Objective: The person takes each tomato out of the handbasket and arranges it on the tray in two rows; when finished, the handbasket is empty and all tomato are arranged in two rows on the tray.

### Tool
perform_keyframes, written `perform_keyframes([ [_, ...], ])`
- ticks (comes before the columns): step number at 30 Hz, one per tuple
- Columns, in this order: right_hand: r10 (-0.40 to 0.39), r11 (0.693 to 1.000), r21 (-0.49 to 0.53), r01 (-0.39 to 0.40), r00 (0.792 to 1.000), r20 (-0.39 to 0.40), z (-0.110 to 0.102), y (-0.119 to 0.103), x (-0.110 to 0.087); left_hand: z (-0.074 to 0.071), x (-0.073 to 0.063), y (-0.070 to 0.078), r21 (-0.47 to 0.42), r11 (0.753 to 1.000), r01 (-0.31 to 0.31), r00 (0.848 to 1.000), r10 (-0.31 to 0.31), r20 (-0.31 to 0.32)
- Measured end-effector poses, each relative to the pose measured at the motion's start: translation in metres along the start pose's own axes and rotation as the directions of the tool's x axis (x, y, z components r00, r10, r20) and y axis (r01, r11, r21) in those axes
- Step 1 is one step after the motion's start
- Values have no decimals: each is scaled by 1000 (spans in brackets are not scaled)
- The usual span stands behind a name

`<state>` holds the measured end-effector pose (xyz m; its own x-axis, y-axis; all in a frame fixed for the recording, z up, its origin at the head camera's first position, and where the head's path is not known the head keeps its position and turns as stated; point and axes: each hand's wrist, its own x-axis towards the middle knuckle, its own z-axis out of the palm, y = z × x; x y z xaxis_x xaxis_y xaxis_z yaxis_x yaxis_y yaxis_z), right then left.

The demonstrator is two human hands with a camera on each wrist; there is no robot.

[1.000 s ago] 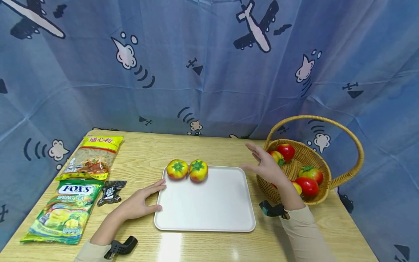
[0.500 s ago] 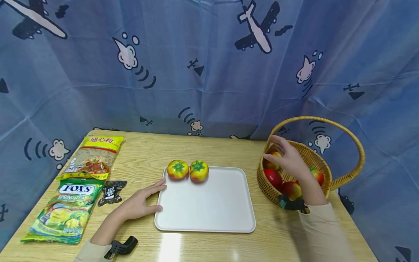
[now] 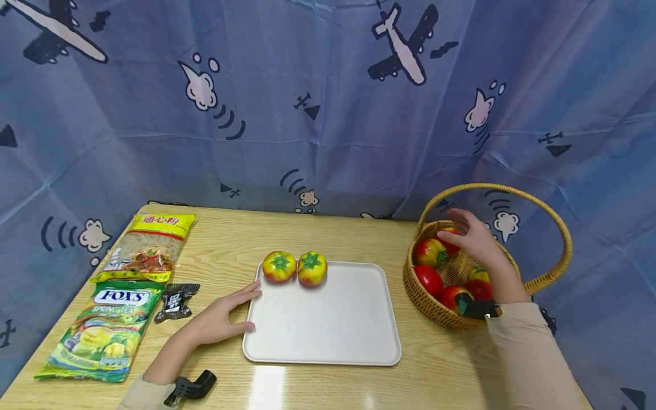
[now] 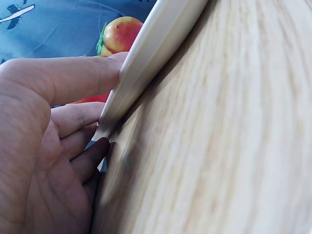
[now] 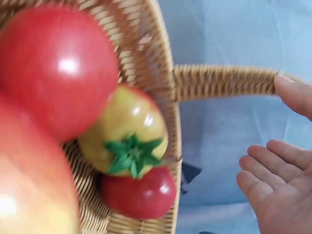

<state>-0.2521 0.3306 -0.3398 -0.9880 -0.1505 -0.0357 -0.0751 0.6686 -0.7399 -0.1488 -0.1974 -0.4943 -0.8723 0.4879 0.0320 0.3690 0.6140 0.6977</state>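
Note:
My left hand (image 3: 220,320) rests at the left edge of a white tray (image 3: 325,324), fingers mostly straight and apart. In the left wrist view, fingertips touch the tray's rim (image 4: 141,63). Two yellow-red, tomato-like fruits with green leafy tops, a left one (image 3: 279,266) and a right one (image 3: 312,269), sit at the tray's back left. Over a wicker basket (image 3: 427,304) hovers my right hand (image 3: 479,242), holding nothing, fingers loosely bent. Several red and yellow-red fruits lie in the basket, among them a yellow-red one (image 5: 124,131) and a red one (image 5: 58,68).
A tall arched handle (image 3: 556,228) rises over the basket. At the table's left lie a yellow food packet (image 3: 148,247), a green FOX'S candy bag (image 3: 99,333) and a small black wrapped packet (image 3: 176,302). A blue patterned curtain (image 3: 277,102) hangs behind.
My right hand has moved right, from beside the tray to above the basket, which uncovers fruits on the basket's left side. My left hand and the two fruits on the tray stay put.

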Motion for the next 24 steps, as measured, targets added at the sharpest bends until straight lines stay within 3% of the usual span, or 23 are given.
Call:
perform_keyframes([
  [13, 123, 988, -104, -118, 992, 40, -14, 22, 23, 1, 1, -3, 17, 1000, -25, 1000, 25, -8],
  [24, 185, 967, -189, -169, 980, 70, -17, 36, 35, 1, 1, 0, 17, 1000, -16, 1000, 16, -9],
])
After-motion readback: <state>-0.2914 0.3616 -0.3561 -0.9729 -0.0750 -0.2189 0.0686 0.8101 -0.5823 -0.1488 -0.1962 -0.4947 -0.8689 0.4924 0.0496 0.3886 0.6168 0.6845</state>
